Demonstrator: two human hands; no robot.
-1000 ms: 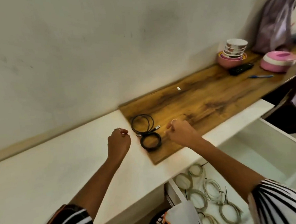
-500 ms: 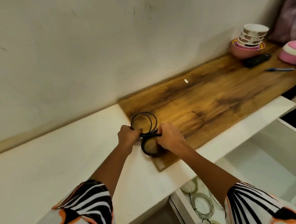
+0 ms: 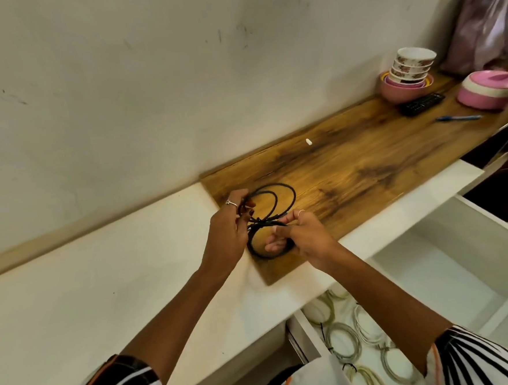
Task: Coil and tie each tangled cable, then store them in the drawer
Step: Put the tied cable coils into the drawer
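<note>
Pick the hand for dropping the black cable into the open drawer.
Right. The right hand already grips the black cable and sits nearer the open drawer, low on that side; the left hand is farther away.

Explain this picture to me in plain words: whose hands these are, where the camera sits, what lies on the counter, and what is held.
No machine here: a person wears a camera on the head, looking down at both hands. The left hand and the right hand both grip a black cable looped in coils over the wooden board. Farther along the board lie stacked bowls, a remote, a pen and a pink container. Below, an open drawer holds pale coiled cables.
</note>
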